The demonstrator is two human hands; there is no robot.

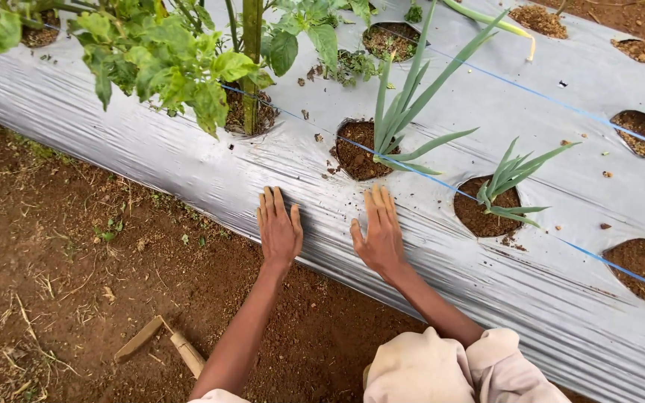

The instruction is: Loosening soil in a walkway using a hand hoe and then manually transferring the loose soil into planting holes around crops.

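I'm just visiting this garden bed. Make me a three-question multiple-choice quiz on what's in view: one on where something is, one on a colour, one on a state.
1. Where do both hands rest?
A. On the sloping side of the plastic sheet
B. In the soil of a planting hole
C. On the wooden tool

2. What colour is the thin line stretched across the planting holes?
A. Red
B. Blue
C. Yellow

3. How are the hands held?
A. Clenched in fists
B. Gripping a plant stem
C. Flat, palms down, holding nothing

Answers:
1. A: the left hand and right hand lie on the silver plastic sheet, below the onion plant.
2. B: the line shows blue against the sheet.
3. C: the fingers are stretched out flat on the sheet, and the wooden tool lies untouched on the ground.
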